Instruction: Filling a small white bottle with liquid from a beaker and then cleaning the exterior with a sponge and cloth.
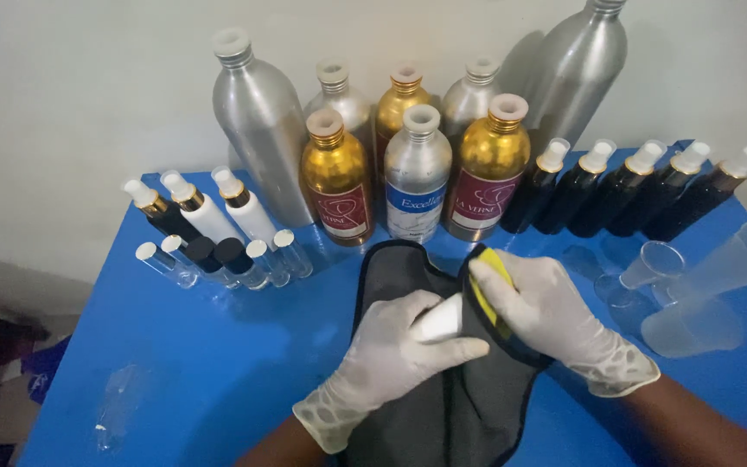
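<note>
A person wearing pale disposable gloves works over a blue tabletop (pixel 218 363), seen from above. Nearest the viewer, a dark grey cloth (pixel 443 406) with a black edge lies spread on the surface and runs up under both hands. The left hand (pixel 391 355) closes around a small white bottle (pixel 439 320), fingers (pixel 456 349) wrapped together on it, only one end showing. The right hand (pixel 555 316) presses a fold of the cloth, whose yellow inner face (pixel 494 290) shows, against that bottle; its fingers are curled together on the fabric.

Just behind the hands, at the left, lies a cluster of small clear vials (pixel 226 258) with black or white caps, and behind them three spray bottles (pixel 196 207). At the right stand clear plastic cups (pixel 719 285), one tipped on its side, and a row of dark spray bottles (pixel 633 186) leaning against one another.

Farthest back, against the pale wall, stand tall silver and gold metal bottles (pixel 417 164), packed close.

The risks appear small but real: the gloved grip on the little bottle looks slippery, so it might slide out and roll among the vials. A wide sweep of the right elbow could knock over the light cups or the leaning dark bottles, since they stand close to that arm.
</note>
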